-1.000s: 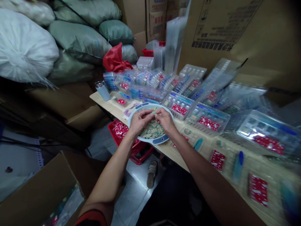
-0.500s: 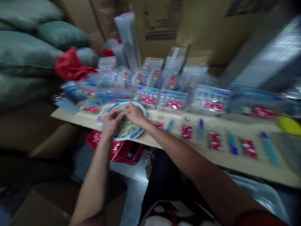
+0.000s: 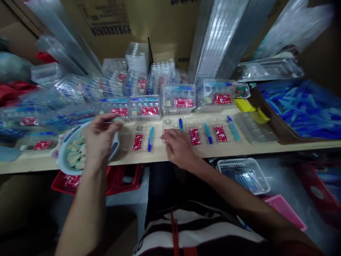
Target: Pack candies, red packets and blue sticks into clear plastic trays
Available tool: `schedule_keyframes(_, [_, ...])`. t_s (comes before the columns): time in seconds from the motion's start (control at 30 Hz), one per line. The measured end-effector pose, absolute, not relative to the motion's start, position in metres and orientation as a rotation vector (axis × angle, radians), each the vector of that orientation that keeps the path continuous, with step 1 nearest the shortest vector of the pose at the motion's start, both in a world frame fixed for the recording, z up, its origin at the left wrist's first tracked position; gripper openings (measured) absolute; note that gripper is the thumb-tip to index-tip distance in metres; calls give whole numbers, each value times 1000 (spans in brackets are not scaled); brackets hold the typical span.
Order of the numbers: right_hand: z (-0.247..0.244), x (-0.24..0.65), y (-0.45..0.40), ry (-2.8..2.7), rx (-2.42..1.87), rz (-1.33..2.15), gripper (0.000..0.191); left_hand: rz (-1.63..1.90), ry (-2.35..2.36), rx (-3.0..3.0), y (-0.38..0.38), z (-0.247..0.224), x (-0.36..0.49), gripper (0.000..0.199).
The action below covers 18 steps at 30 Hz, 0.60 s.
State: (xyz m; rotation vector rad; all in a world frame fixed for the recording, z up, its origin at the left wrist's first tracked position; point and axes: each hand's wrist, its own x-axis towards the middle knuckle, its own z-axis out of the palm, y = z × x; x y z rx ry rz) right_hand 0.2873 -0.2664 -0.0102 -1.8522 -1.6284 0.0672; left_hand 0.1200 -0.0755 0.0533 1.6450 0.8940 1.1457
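Brown cardboard [image 3: 160,25] backs a pale wooden table [image 3: 130,159].

Near row, right of the bowl: red packets [image 3: 194,137], four; blue pens [image 3: 151,139], four — all lying flat on clear plastic.
Behind that row: clear boxes [image 3: 170,93], four, tilted up, each showing one red packet and one blue pen.

Bowl [image 3: 63,160], one, left on the table; holds small green-and-cream pieces [image 3: 76,153], too many to count.
Cardboard box [image 3: 282,135], one, far right; filled with loose blue pens.
Red basket [image 3: 113,188], one, below the table's left; red packets inside.
White basket [image 3: 237,163], one, below right; clear-wrapped bluish items.

Left hand [image 3: 98,133]: above the bowl, partly blocking it; thumb and fingers close about a blurred pale piece, grip cannot be told.
Right hand [image 3: 179,147]: fingers bent over the second packet from the left, partly hiding it; whether it grasps cannot be told.

Also: yellow item [image 3: 246,105], right; pink tray [image 3: 290,215], floor right.
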Motion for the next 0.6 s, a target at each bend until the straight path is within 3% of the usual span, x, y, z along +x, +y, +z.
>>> schedule_keyframes(0.13, [-44,320,-320,-1548,-2184,-107,45,653,651,1678,-118,26,220,28])
schedule_keyframes(0.3, [-61,320,-346,-1631,-2271,-74,55,379,723,1776,-139,-10,314,18])
schedule_keyframes(0.6, [-60,319,-349,-1578,-2249,45,55,124,869,2412,-159,-11,345,24])
